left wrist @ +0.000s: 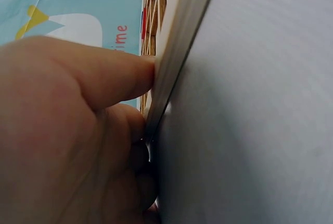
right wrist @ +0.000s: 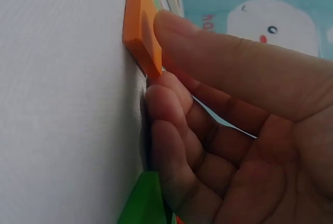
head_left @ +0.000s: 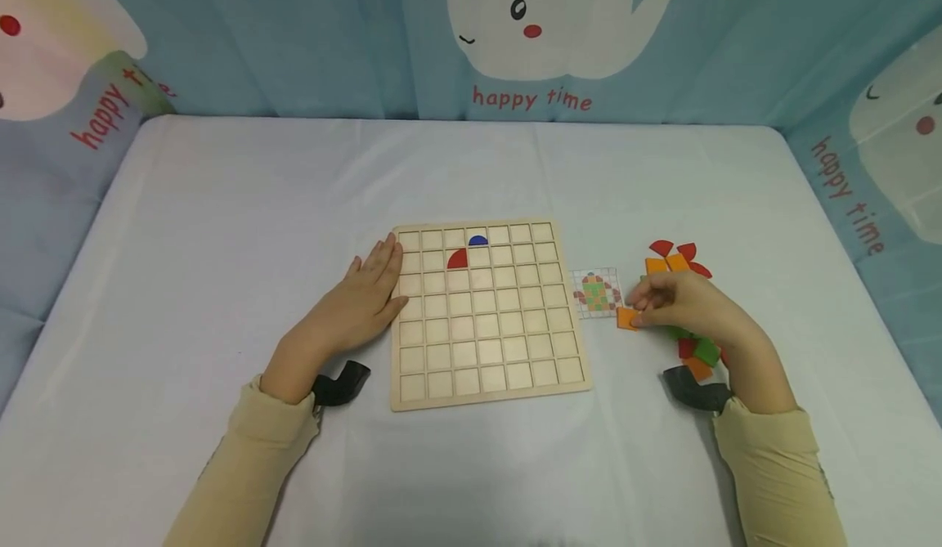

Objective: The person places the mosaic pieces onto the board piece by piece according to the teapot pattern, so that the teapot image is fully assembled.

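Observation:
A square wooden grid board (head_left: pixel 491 396) lies on the table, holding a blue half-circle tile (head_left: pixel 478 240) and a red quarter-circle tile (head_left: pixel 458 259) in its upper cells. Along its left edge rests my left hand (head_left: pixel 361 293), fingers straight; the thumb touches the rim (left wrist: pixel 174 52) in the left wrist view. Right of the board, my right hand (head_left: pixel 688 306) pinches an orange square tile (head_left: pixel 626 318), thumb on its face and the other fingers curled beside it (right wrist: pixel 140 23). Whether the tile is lifted, I cannot tell.
Between board and right hand lies a small pattern card (head_left: pixel 598 292). Around and partly under the right hand is a loose group of red (head_left: pixel 661 248), orange (head_left: pixel 697 368) and green tiles (head_left: pixel 706 352). A printed curtain (head_left: pixel 294 40) stands behind the white table (head_left: pixel 280 171).

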`<state>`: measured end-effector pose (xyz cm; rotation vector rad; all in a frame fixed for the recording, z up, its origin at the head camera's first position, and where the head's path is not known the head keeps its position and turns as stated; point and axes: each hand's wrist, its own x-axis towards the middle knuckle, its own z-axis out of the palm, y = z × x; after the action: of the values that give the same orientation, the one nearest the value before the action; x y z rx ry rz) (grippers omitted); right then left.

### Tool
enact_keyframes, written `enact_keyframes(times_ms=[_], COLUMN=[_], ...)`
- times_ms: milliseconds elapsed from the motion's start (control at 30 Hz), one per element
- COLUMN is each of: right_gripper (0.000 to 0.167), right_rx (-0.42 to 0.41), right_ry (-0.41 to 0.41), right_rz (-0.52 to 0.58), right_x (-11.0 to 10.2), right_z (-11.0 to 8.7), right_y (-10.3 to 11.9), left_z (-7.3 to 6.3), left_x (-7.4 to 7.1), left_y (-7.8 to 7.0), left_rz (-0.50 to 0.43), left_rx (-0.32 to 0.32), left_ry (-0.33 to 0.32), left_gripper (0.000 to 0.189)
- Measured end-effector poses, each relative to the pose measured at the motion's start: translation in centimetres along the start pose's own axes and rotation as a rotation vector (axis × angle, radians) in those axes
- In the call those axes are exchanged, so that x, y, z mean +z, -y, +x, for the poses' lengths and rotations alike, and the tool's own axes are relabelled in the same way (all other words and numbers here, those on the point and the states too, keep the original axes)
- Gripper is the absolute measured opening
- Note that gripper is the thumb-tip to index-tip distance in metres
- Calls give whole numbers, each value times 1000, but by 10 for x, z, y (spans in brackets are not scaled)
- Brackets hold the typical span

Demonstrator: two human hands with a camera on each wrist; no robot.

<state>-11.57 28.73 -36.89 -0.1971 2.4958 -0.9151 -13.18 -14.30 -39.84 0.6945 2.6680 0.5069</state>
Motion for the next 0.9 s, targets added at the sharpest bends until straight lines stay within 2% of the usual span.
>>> enact_keyframes(times_ms=[333,633,900], right_gripper=[21,20,19], right_rx=[-5,-41,-27], right_ry=[-12,-32,-29], right_rz=[-78,-82,-77], right_x=[5,5,6], right_z=[4,3,2], right_y=[7,7,5], left_z=[-1,1,2], left_x=[-3,-2,-1], left_y=[2,1,1], left_rz=[1,1,-7], left_rx=[5,7,12], left_ry=[2,3,5], left_gripper=[69,69,69])
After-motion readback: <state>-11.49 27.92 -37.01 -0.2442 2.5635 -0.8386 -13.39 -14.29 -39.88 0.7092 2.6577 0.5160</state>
